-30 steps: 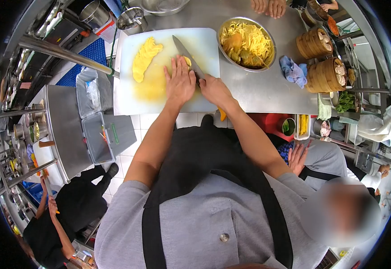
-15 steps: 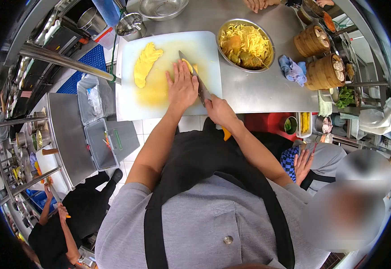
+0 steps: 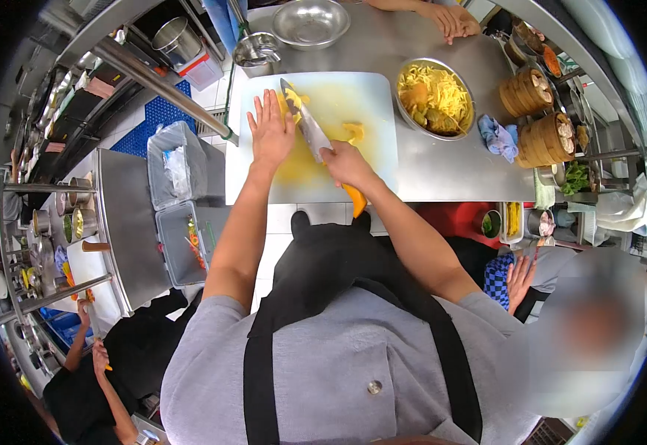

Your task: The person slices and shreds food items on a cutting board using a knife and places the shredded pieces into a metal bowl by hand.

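My right hand grips a large knife with a yellow-orange handle. Its blade slants up and left across the white cutting board. Flat, with its fingers spread, my left hand lies on the left part of the board, over or beside yellow slices that it partly hides. Another small yellow piece is right of the blade. Yellow juice stains the board. To the right stands a metal bowl holding yellow shreds and larger yellow-brown chunks.
Bamboo steamers and a blue cloth are at the right. An empty metal bowl stands behind the board. A person's hands rest across the counter. Other people are at lower left and right. Plastic bins stand at left.
My left hand has moved left to the yellow slices, and the knife has come left too. The small piece now shows uncovered on the right. The camera view has shifted.
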Motion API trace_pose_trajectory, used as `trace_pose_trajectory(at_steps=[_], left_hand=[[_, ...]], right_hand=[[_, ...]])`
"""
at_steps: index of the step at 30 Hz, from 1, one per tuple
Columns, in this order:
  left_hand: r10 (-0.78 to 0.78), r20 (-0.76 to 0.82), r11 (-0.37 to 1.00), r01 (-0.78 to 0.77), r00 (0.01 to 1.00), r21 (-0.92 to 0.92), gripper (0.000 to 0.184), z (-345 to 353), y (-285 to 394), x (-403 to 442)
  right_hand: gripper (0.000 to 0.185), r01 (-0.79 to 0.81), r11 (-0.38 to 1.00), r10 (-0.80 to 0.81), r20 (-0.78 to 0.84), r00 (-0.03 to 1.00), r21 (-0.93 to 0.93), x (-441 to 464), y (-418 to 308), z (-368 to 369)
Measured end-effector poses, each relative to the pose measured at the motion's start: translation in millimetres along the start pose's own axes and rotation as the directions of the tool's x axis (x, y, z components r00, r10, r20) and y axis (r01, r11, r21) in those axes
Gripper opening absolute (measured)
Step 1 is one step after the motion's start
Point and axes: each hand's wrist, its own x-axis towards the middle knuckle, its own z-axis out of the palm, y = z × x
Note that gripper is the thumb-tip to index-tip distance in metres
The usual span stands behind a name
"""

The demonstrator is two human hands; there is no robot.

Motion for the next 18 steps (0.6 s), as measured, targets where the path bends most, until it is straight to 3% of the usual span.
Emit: trace_pose_trajectory(at_steps=[2,4,5,8,13,18], left_hand=[[0.026,-0.017,0.999,-0.027,1.000,-0.024,0.071,-5.2,-23.4,5.4],[0.166,0.074,0.986,-0.164,0.983,-0.033,0.071,-16.4,-32.4,8.0],[0.233,0.044,0.971,-0.229,0.972,-0.069,0.068,-15.1,-34.5,9.5],[0.341,0.130,0.940,-0.338,0.931,-0.047,0.062,-10.0,-39.3,19.4],[0.298,0.106,0.955,-0.296,0.949,-0.034,0.052,9.2,-59.7,27.6],[0.238,0.118,0.968,-0.246,0.964,0.056,0.051,14.6,-63.2,25.6]], right_hand=[[0.037,0.029,0.999,-0.028,0.035,0.999,-0.020,14.9,9.0,7.0],[0.037,0.045,0.998,-0.042,0.074,0.996,-0.037,21.1,11.3,11.6],[0.037,0.041,0.998,-0.038,0.080,0.996,-0.038,24.0,12.9,14.4],[0.037,-0.005,1.000,0.006,0.072,0.997,-0.008,21.2,8.2,28.3],[0.034,-0.174,0.971,0.165,0.068,0.984,0.166,9.3,-11.6,28.1],[0.033,-0.205,0.960,0.206,0.019,0.978,0.188,-15.3,-8.2,12.7]])
